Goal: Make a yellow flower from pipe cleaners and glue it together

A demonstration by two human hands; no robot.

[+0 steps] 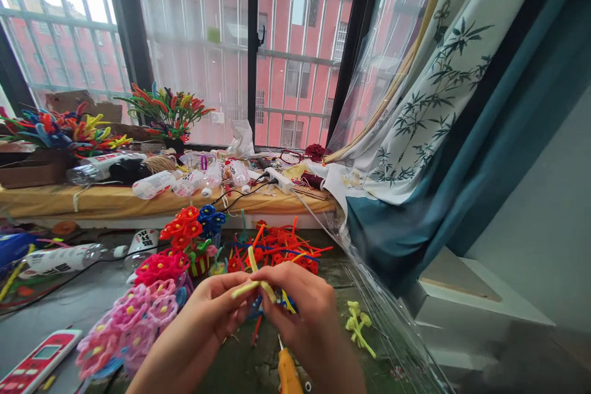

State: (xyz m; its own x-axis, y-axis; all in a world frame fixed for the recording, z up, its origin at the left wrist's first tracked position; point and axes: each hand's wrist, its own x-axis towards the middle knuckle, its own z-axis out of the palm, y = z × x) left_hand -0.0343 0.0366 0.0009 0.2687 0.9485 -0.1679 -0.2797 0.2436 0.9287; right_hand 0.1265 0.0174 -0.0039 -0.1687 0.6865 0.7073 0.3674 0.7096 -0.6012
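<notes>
Both hands meet at the lower middle, pinching a pale yellow fuzzy stem (244,289) that is bent, with ends pointing up, left and down right. My left hand (207,314) has its thumb and fingers closed on it from the left. From the right, the thumb and index finger of my right hand (302,305) grip it where the parts cross. Beneath and behind the hands lies a pile of red and orange fuzzy stems (281,243). Below my right hand is an orange-yellow tool with a metal tip (289,372). Small yellow fuzzy pieces (357,323) lie to the right.
Pink fuzzy flowers (133,314) and red ones (182,228) stand left of the hands. A red and white device (41,360) sits at the lower left. Plastic bottles (69,258) lie farther back. Thin clear rods (392,314) run along the right edge.
</notes>
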